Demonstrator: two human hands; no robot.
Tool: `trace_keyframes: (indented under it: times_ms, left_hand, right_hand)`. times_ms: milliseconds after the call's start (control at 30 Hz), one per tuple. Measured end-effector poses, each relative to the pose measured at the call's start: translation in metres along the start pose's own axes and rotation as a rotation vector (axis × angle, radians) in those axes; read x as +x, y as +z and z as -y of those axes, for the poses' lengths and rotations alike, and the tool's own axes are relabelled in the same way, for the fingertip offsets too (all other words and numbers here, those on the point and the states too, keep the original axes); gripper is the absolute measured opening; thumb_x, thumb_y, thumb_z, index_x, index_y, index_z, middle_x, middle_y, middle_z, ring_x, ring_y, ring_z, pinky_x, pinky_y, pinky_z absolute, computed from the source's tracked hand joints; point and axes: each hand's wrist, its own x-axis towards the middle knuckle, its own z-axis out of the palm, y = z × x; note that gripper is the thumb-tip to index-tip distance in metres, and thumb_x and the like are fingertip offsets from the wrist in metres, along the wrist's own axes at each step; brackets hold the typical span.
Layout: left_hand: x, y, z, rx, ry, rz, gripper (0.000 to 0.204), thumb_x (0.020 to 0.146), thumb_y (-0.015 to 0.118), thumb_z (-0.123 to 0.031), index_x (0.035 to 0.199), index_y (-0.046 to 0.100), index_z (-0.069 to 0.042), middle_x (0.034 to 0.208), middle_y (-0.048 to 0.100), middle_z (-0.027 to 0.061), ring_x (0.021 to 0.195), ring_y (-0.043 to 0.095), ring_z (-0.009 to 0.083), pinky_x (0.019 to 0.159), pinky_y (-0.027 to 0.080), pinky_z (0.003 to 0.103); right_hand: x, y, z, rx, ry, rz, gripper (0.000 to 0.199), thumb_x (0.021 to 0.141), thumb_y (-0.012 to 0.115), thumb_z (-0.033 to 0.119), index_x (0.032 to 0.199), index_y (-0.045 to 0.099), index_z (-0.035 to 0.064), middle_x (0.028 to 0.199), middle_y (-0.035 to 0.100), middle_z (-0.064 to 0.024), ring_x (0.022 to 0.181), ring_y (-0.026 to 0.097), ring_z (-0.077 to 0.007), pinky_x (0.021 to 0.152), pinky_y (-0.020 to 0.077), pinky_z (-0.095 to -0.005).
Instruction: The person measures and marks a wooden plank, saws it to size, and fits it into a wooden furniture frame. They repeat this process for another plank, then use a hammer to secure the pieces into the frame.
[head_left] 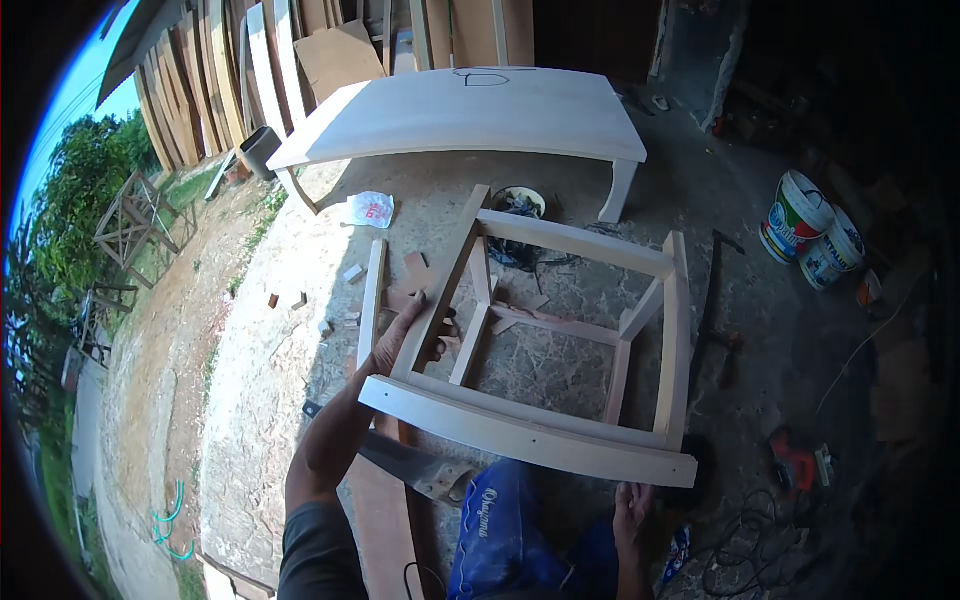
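A pale wooden frame [535, 440], like the frame of a stool or chair, is tilted up in front of me. Its near rail is slightly curved, with a few dark holes. My left hand [408, 338] is closed around the long left-hand bar, fingers showing through on the inner side. At the near right end, my right hand [628, 512] grips the rail from below; part of its fingers is hidden by the wood. Below the frame, near my knees, a handsaw [415, 467] lies across a reddish-brown board [385, 535].
Beyond stands a white table [470, 110]. Paint buckets [797, 215] are at the right, with a red power tool [792, 462] nearer. A loose wooden strip [372, 300], offcuts [415, 265] and a white plastic bag [371, 209] lie left of the frame. Boards [200, 80] lean behind.
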Motion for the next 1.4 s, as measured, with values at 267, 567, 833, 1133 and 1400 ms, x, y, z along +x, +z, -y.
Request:
trace_keyframes:
  times_ms: [267,567,833,1133,1400]
  left_hand:
    - [-0.01,0.06,-0.018,0.097,-0.034,-0.255,0.067,0.089,0.06,-0.069,0.118,0.064,-0.008,0.074,0.061,0.0017,0.056,0.056,0.0086,0.052,0.046,0.023]
    - [0.008,0.199,-0.041,0.04,-0.05,-0.13,0.064,0.097,0.047,-0.069,0.114,0.057,-0.008,0.082,0.061,0.0067,0.064,0.061,0.015,0.055,0.054,0.031]
    - [0.048,0.316,-0.022,-0.013,-0.051,0.305,0.033,0.108,0.045,-0.037,0.117,0.053,-0.006,0.099,0.062,0.011,0.095,0.067,0.0241,0.088,0.058,0.047]
    - [0.089,0.295,0.007,1.067,0.702,0.044,0.065,0.097,0.061,-0.046,0.143,0.049,-0.001,0.138,0.054,0.0257,0.123,0.056,0.0382,0.103,0.045,0.05]
    - [0.072,0.103,0.081,0.408,0.035,-0.005,0.065,0.095,0.065,-0.054,0.132,0.051,-0.003,0.112,0.062,0.0151,0.097,0.068,0.0237,0.083,0.056,0.036]
  right_hand:
    - [0.006,-0.02,0.029,-0.144,0.049,0.0,0.072,0.105,0.05,0.034,0.159,0.014,0.0012,0.157,0.032,-0.0254,0.145,0.036,-0.0346,0.114,0.0369,-0.043]
    - [-0.011,-0.134,0.036,-0.235,-0.348,-0.647,0.059,0.102,0.056,0.016,0.154,0.034,-0.0003,0.151,0.045,-0.0217,0.138,0.046,-0.03,0.115,0.0352,-0.0416]
    - [0.058,-0.091,0.285,-0.359,-0.496,-0.009,0.053,0.109,0.044,0.034,0.148,0.043,-0.0005,0.136,0.059,-0.0198,0.125,0.058,-0.027,0.104,0.0454,-0.0375]
    - [0.114,-0.099,0.335,-0.307,-0.183,0.328,0.113,0.089,0.071,0.049,0.161,-0.001,0.0017,0.157,0.033,-0.0239,0.145,0.034,-0.0293,0.118,0.0271,-0.0379]
    - [0.158,-0.079,0.314,-0.207,-0.173,0.434,0.085,0.088,0.07,0.022,0.157,0.025,0.0016,0.129,0.055,-0.0128,0.121,0.053,-0.0213,0.103,0.0417,-0.0346]
